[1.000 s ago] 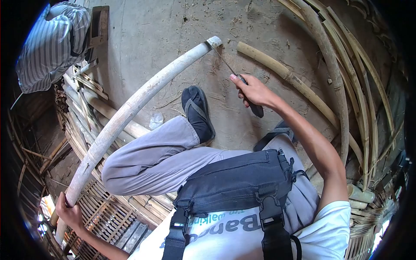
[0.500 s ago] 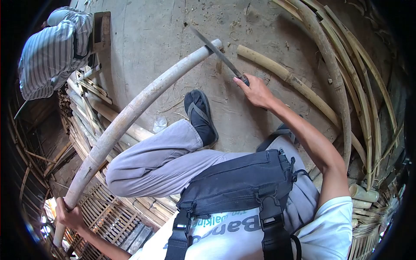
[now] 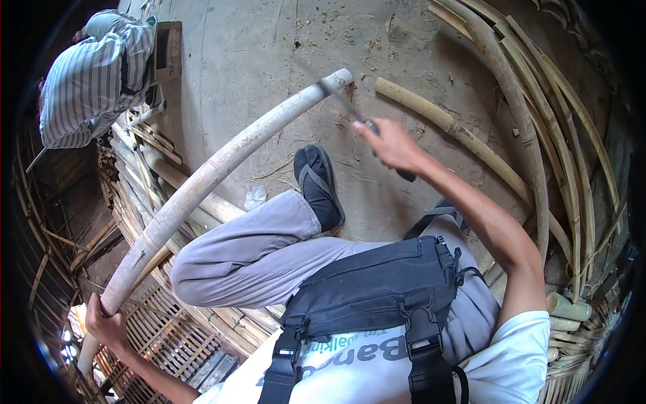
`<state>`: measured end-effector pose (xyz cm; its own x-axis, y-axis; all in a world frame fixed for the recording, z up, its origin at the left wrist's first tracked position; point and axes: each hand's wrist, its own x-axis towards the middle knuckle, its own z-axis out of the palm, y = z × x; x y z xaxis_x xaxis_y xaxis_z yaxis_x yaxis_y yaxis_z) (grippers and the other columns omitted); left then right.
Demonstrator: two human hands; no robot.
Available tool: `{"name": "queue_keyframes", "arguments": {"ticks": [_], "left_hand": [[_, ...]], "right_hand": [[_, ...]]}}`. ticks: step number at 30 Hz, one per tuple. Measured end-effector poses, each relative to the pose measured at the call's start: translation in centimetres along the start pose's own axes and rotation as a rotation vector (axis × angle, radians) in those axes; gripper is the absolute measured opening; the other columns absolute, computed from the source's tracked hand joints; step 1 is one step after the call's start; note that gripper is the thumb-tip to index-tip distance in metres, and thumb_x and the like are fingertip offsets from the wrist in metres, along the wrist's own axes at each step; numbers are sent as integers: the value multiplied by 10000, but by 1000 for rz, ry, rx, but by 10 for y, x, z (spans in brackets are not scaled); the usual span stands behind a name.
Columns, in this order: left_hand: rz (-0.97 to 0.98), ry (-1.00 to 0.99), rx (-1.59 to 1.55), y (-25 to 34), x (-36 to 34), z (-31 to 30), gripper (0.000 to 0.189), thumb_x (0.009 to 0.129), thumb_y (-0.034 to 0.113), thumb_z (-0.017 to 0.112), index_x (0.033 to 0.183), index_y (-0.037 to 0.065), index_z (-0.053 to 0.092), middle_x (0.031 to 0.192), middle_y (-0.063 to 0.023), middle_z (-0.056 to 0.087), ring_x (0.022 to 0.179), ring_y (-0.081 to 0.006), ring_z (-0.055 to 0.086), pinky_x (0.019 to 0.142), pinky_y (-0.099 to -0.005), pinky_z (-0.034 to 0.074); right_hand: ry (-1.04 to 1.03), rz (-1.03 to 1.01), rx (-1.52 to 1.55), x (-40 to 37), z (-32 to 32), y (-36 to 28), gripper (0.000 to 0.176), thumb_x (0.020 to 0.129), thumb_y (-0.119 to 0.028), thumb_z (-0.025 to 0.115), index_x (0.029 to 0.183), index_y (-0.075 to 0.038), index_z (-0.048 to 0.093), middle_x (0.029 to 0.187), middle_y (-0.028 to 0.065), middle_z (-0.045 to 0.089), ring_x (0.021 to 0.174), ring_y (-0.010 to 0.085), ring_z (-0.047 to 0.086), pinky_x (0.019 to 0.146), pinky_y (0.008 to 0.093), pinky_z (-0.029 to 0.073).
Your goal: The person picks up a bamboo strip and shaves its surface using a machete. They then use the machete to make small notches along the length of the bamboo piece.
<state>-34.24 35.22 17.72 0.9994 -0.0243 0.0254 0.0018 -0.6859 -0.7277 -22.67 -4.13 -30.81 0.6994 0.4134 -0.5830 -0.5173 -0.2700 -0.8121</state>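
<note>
Head camera looks down on the person's raised knee in grey trousers [image 3: 235, 252], and across it runs the long, pale, curved bamboo pole [image 3: 222, 168]. The left hand [image 3: 104, 326] is clenched around the pole near its lower end, fingers wrapped tight. From there the pole sweeps up past the knee to its cut tip at the top of the picture, above the grey concrete floor [image 3: 235, 54]. The right hand [image 3: 393, 148] is closed in a firm grasp on the dark handle of a long-bladed knife [image 3: 346, 106]. The blade is blurred, and it meets the pole just short of the tip. A foot in a dark sandal [image 3: 317, 182] is planted on the floor between pole and knife hand. Just beyond the knife lies a shorter yellowish bamboo length [image 3: 437, 118], with a stack of curved bamboo strips [image 3: 531, 135] farther right. At upper left, another person in a striped shirt [image 3: 94, 81] crouches, well apart.
</note>
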Motion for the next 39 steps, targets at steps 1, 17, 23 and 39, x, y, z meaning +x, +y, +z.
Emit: {"name": "queue_keyframes", "arguments": {"ticks": [1,17,23,39], "left_hand": [[-45,-58,20,1,1,0,389,583,-59,558,968,-72,606,765,-207,598,717,-397,585,694,-418,466],[-189,-307,-148,-26,10,2,418,618,-43,546,1035,-23,571,902,-167,525,881,-328,536,836,-373,428],[-161,-309,-178,-34,12,2,423,602,-52,537,1024,-31,561,918,-159,524,897,-313,538,858,-352,424],[-154,-383,-176,-43,16,16,411,609,-12,549,1019,-34,539,946,-169,520,936,-329,529,906,-359,408]], "right_hand": [[-48,-74,-103,-1,8,1,501,979,-456,473,860,6,625,551,107,556,500,218,559,515,427,446],[142,-68,-164,19,2,47,596,961,-514,464,860,49,629,668,209,631,632,306,638,614,480,485],[55,-103,-107,-8,15,11,536,974,-467,452,820,19,617,649,185,607,601,308,613,608,470,471],[102,-40,-62,18,15,27,525,968,-474,467,805,9,593,669,188,605,626,311,613,621,472,460]]}}
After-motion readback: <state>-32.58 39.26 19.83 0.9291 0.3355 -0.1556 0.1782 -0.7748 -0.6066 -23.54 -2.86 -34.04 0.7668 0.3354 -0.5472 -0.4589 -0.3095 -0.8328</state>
